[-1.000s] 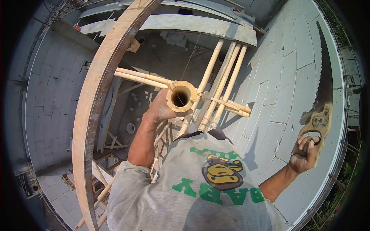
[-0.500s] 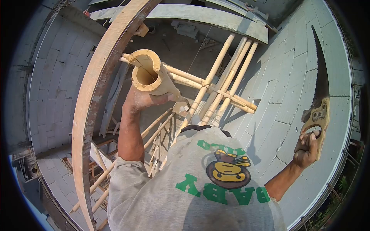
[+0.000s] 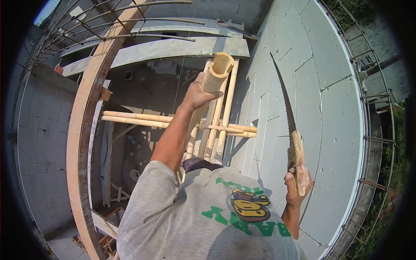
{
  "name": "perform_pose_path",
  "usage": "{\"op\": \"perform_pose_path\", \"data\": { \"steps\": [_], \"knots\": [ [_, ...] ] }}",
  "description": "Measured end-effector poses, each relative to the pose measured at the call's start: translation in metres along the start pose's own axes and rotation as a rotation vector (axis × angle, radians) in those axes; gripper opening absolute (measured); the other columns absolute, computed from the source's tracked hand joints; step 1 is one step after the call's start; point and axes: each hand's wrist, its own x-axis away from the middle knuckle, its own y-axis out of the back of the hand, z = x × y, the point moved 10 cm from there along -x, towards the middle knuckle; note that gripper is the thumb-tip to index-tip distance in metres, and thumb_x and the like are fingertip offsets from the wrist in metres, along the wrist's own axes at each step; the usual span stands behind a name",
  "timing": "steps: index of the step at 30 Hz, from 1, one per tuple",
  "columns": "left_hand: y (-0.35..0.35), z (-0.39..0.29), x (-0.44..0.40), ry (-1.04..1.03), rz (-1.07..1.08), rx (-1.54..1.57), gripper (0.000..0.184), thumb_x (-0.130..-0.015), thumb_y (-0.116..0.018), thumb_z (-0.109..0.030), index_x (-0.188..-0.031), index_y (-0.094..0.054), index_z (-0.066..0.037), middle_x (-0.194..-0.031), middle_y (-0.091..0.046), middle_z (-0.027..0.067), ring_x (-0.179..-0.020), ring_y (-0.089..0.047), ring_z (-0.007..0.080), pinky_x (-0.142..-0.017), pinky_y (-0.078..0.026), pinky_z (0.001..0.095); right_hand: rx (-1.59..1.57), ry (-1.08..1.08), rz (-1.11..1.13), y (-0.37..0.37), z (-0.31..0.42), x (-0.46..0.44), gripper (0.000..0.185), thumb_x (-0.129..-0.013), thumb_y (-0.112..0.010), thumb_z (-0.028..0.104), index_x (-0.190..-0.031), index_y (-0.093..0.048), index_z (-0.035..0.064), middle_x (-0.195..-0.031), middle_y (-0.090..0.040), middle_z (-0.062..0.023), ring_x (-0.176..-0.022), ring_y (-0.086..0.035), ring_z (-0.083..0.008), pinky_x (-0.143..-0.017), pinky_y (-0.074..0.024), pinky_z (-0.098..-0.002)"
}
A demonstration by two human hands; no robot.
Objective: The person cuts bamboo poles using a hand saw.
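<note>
My left hand (image 3: 197, 94) is closed around a thick bamboo pole (image 3: 212, 81), below its cut, hollow end. The pole tilts up and away from me, its lower part partly hidden behind my forearm. On the right, my right hand (image 3: 302, 187) grips the wooden handle of a handsaw (image 3: 295, 160). The saw's long dark blade points up and away, with its toothed edge facing left. A gap separates the blade from the bamboo pole. Crossed thin bamboo poles (image 3: 212, 130) lie below and beyond my left hand.
A pale block wall (image 3: 299, 86) runs along the right. A long wooden beam (image 3: 82, 112) passes on the left, with steel rebar (image 3: 147, 19) above it. A grey plank (image 3: 182, 50) spans the far side. The floor (image 3: 151, 89) lies well below.
The view has shifted. My left hand and the thick bamboo pole have moved right, with the pole's end tipped farther away. The handsaw has come left and turned, showing its handle more edge-on.
</note>
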Motion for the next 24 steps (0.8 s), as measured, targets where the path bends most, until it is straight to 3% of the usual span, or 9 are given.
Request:
{"op": "perform_pose_path", "data": {
  "steps": [7, 10, 17, 22, 24],
  "knots": [
    [0.004, 0.003, 0.002, -0.115, -0.266, 0.031, 0.067, -0.069, -0.089, -0.034, -0.12, -0.056, -0.005, -0.111, -0.068, 0.0126, -0.1, -0.067, 0.0221, -0.09, -0.053, 0.0367, 0.393, 0.539, 0.158, -0.042, 0.079, 0.012, 0.014, -0.075, -0.068, 0.003, -0.085, -0.06, -0.0016, -0.07, -0.056, -0.0104, -0.055, -0.054, -0.0267, -0.053, -0.0411, -0.0363],
    [0.003, 0.007, 0.0, -0.118, -0.324, 0.057, 0.068, -0.07, -0.089, -0.034, -0.12, -0.055, -0.005, -0.111, -0.068, 0.0131, -0.101, -0.067, 0.0227, -0.09, -0.053, 0.0367, 0.393, 0.478, 0.16, -0.04, 0.086, 0.019, 0.014, -0.074, -0.068, 0.003, -0.085, -0.061, -0.0011, -0.07, -0.056, -0.0098, -0.055, -0.054, -0.026, -0.053, -0.0403, -0.0372],
    [-0.004, 0.015, -0.037, 0.001, -0.084, 0.022, 0.075, -0.067, -0.091, -0.038, -0.123, -0.052, -0.008, -0.114, -0.067, 0.0105, -0.107, -0.065, 0.0218, -0.094, -0.05, 0.036, 0.388, 0.402, 0.107, -0.033, 0.104, 0.034, 0.015, -0.071, -0.067, 0.005, -0.083, -0.06, -0.0006, -0.069, -0.058, -0.0101, -0.055, -0.053, -0.0256, -0.054, -0.0394, -0.0372],
    [-0.001, 0.014, -0.039, -0.009, -0.062, -0.016, 0.086, -0.064, -0.092, -0.043, -0.129, -0.048, -0.006, -0.116, -0.065, 0.0139, -0.107, -0.065, 0.025, -0.096, -0.051, 0.0381, 0.305, 0.292, 0.155, -0.021, 0.084, 0.056, 0.015, -0.07, -0.067, 0.007, -0.082, -0.061, 0.0001, -0.069, -0.057, -0.0092, -0.055, -0.052, -0.0271, -0.054, -0.0389, -0.037],
    [-0.002, 0.017, -0.039, 0.017, -0.06, -0.027, 0.087, -0.065, -0.091, -0.045, -0.129, -0.048, -0.006, -0.116, -0.066, 0.0137, -0.106, -0.065, 0.0252, -0.096, -0.051, 0.0384, 0.307, 0.276, 0.162, -0.021, 0.083, 0.068, 0.014, -0.068, -0.066, 0.005, -0.081, -0.061, -0.0001, -0.074, -0.062, -0.0116, -0.062, -0.06, -0.0297, -0.06, -0.0467, -0.0385]
  ]
}}
